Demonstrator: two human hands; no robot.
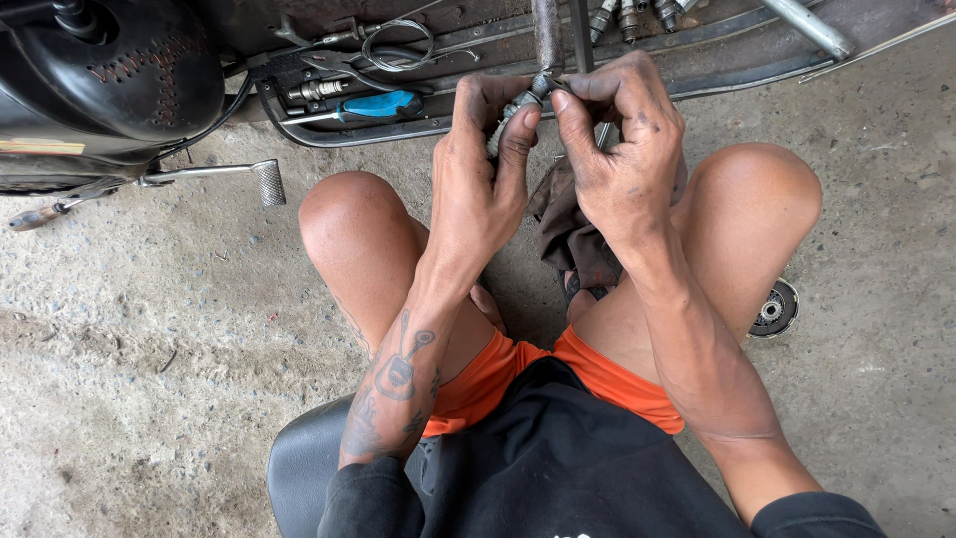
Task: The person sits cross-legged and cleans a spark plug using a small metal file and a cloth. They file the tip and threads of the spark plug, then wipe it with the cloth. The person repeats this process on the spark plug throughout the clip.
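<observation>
Left hand (478,169) and right hand (622,149) pinch a small metal part (525,100).

You're in a repair workshop, prob. for motorbikes. Black bike body (110,85) w/ foot peg (267,181) sits on stained concrete floor (149,329). Blue-handled screwdriver (373,106), pliers (344,68) & spark plugs (632,15) lie along the metal footboard's (717,60) edge.

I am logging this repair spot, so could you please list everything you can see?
small metal part: one, grey, pinched between both hands
rag: one, dark brown, between the knees under the hands
screwdriver: one, blue handle, on the metal tray
pliers: one, dark, on the tray
wire loop: one, silver, on the tray
spark plugs: several, grey, top edge
foot peg: one, silver, left
round bearing part: one, black and silver, on the concrete floor
left hand: grimy
right hand: grimy
</observation>
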